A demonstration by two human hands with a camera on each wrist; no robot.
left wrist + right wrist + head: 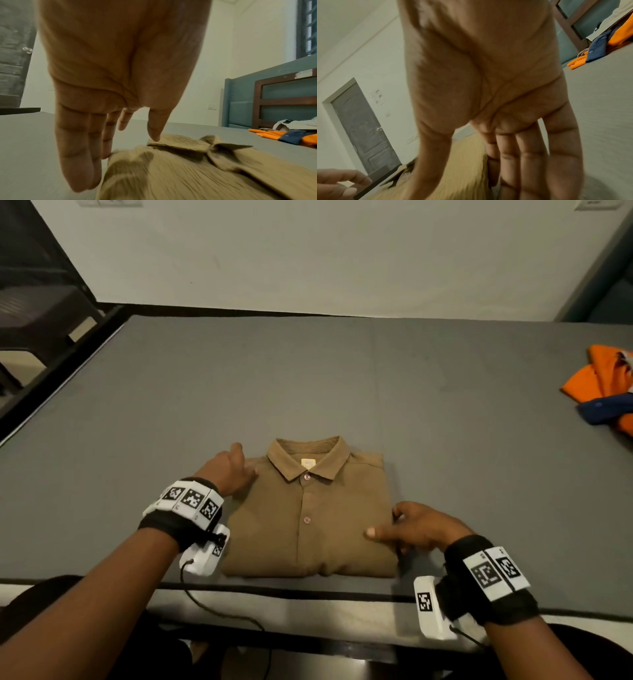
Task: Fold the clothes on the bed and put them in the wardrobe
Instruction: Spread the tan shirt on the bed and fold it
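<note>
Nearest the camera, two bare forearms reach out over the near edge of the bed, each wrist wrapped in a black strap with white marker blocks [190, 501]. Between them, close to that near edge, a folded brown button-up shirt [310, 520] lies flat on the grey bed sheet [239, 378], collar towards the far side and buttons facing up.

At the shirt's far-left corner, by the shoulder, rests the left hand [227, 470]; the left wrist view shows its fingers [82, 148] straight and pointing down, tips at the fabric's edge, gripping nothing. Along the shirt's right edge sits the right hand [423, 530], thumb lying on top of the cloth and fingers [530, 155] extended down beside the fold, loose rather than clenched.

Far off to the right on the sheet lies a heap of orange and navy-blue clothes [606, 386], well apart from the shirt. Beyond the bed rises a plain pale wall [308, 251].
</note>
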